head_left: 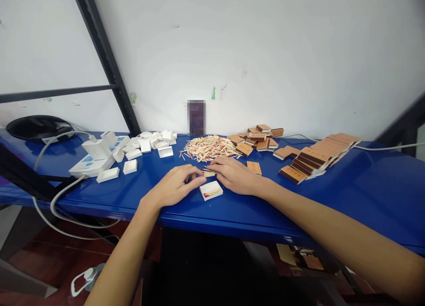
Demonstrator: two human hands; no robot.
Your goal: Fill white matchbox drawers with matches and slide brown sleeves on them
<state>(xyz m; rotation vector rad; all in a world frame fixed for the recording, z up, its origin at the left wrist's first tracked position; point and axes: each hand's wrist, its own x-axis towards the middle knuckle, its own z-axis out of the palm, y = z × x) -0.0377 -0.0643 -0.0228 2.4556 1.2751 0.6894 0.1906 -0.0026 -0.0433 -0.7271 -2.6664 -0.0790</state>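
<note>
A small bundle of red-tipped matches (pixel 209 174) lies on the blue table between my two hands. My left hand (pixel 177 183) rests at its left end, fingers curved and thumb apart. From the right, my right hand (pixel 234 174) reaches over the bundle with fingers stretched out, their tips at the matches. Just in front of the bundle stands a white matchbox tray (pixel 211 191) with a few matches in it. Behind my hands spreads a large heap of loose matches (pixel 212 147). One brown matchbox sleeve (pixel 254 167) lies beside my right hand.
White trays (pixel 133 154) are piled at left near a white power strip (pixel 91 164) with cables. Brown matchboxes (pixel 259 138) are heaped behind right, and a stacked row of them (pixel 318 155) leans farther right. A black shelf post (pixel 109 63) rises at left. The table's front edge (pixel 215 226) is close.
</note>
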